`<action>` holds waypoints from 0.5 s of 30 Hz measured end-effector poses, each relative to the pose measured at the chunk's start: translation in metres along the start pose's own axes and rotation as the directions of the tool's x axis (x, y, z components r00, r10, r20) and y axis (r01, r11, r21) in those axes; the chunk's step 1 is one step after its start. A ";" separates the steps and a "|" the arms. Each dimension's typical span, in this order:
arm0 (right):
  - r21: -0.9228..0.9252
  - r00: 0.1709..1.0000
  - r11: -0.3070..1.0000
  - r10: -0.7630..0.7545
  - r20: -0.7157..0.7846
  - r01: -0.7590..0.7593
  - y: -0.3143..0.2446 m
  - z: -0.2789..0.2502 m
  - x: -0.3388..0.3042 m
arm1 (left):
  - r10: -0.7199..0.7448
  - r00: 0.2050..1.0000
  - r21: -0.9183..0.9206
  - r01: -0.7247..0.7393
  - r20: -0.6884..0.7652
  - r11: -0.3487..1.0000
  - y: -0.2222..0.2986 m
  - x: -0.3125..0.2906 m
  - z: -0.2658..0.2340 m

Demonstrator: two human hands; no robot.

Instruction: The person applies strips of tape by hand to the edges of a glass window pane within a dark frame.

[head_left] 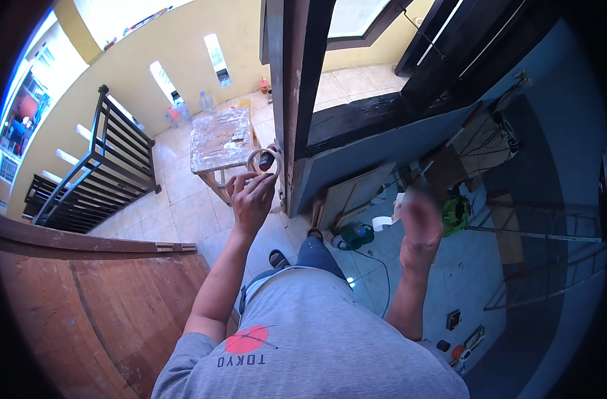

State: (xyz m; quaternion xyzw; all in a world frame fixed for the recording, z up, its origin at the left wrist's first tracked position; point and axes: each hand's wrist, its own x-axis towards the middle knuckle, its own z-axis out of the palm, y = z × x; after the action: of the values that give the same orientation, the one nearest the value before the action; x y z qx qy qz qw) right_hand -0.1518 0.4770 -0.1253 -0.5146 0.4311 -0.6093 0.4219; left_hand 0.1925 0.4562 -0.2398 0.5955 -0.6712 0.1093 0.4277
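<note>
My left hand (251, 199) is raised in front of the door frame edge, its fingers closed on a beige tape roll (250, 159). Through the ring of the roll a dark and reddish part by the frame shows; I cannot make it out. Held up on the right is my right hand (420, 226), whose fingers are blurred. A white curled strip (382, 223) sticks out on its left side and seems to be held in it. The dark wooden door frame (291, 100) stands between the two hands.
A paint-stained wooden table (217, 136) stands outside on the tiles, near a black railing gate (97, 166). A brown wooden door panel (84, 312) is at lower left. On the right are a ladder (549, 236), a green basket (455, 216), leaning boards (360, 193) and a cable.
</note>
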 end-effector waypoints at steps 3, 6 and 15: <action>0.028 1.000 0.999 0.025 0.014 -0.026 -0.001 0.004 -0.002 | 0.007 0.999 -0.028 -0.006 0.051 1.000 -0.001 -0.022 0.007; 0.087 0.999 0.996 -0.026 0.043 0.022 -0.001 0.011 0.004 | -0.051 0.997 -0.045 0.053 0.059 0.998 0.015 -0.030 -0.002; 0.138 0.994 0.990 -0.043 0.097 0.030 -0.020 0.042 0.007 | -0.218 0.883 -0.756 0.469 0.416 0.457 0.136 0.027 -0.042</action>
State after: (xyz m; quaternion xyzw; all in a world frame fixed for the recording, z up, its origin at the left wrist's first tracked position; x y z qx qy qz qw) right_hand -0.1128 0.4720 -0.1001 -0.5223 0.3573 -0.6184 0.4659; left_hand 0.0921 0.5009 -0.1460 0.4480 -0.5532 -0.3948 0.5809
